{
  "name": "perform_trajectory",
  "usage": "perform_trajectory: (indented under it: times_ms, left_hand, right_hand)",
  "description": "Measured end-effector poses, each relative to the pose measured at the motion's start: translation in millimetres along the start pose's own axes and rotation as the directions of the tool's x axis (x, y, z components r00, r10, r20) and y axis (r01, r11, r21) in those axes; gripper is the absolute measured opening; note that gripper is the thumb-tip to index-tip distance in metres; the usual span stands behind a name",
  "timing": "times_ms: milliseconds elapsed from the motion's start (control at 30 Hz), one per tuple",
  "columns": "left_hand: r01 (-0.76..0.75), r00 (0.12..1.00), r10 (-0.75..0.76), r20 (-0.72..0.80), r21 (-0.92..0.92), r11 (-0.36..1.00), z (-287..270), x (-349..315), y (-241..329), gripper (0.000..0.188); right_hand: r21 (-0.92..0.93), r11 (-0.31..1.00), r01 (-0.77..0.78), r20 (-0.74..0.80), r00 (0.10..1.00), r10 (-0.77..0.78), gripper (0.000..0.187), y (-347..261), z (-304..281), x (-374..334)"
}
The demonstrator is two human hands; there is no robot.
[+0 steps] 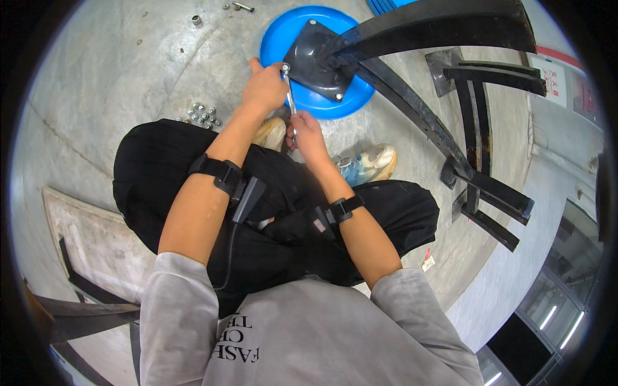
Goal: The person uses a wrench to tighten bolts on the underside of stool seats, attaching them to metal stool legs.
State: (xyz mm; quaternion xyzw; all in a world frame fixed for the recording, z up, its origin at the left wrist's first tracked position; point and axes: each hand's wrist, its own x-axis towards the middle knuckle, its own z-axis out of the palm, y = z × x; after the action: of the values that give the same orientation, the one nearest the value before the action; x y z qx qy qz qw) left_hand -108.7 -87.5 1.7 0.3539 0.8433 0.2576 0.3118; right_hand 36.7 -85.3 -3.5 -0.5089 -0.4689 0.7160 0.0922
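the plate (318, 55) of the frame (412, 103) lies on the disc (277, 38), which lies on the floor (96, 77) in front of the person. the left hand (264, 87) is at the plate's left corner on the head of the wrench (290, 96), and the right hand (308, 135) holds its handle nearer to the body. a heap of nuts (201, 114) lies on the floor left of the hands, a bolt (243, 7) lies farther away beyond the disc, and the shoes (367, 164) are under the right hand.

Blue disc (278, 40), black bracket (317, 59), seemingly silver wrench (291, 103), grey floor (103, 77)
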Motion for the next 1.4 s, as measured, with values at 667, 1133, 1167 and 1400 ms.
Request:
perform_trajectory:
  times_ms: [667,1133,1167,1400]
  left_hand:
    - [0.039,0.998,-0.039,0.048,-0.014,0.999,-2.2,-1.8,5.8,0.05]
    - [0.024,1.0,-0.024,0.0,-0.014,1.0,1.3,0.4,-0.4,0.05]
    - [0.017,1.0,-0.016,0.015,-0.01,1.0,1.9,0.7,0.0,0.049]
    - [0.001,1.0,-0.001,-0.002,-0.049,0.999,3.7,0.3,-2.6,0.049]
  right_hand:
    - [0.379,0.908,0.181,-0.387,0.922,-0.023,0.012,-38.8,-82.0,34.5]
    - [0.495,0.835,0.239,-0.245,0.961,-0.13,0.012,-0.4,-34.6,-30.0]
    - [0.502,0.834,0.228,-0.245,0.963,-0.115,0.012,-1.5,-31.2,-31.6]
    - [0.395,0.913,0.103,-0.152,0.987,-0.046,0.016,9.3,-13.6,-35.9]
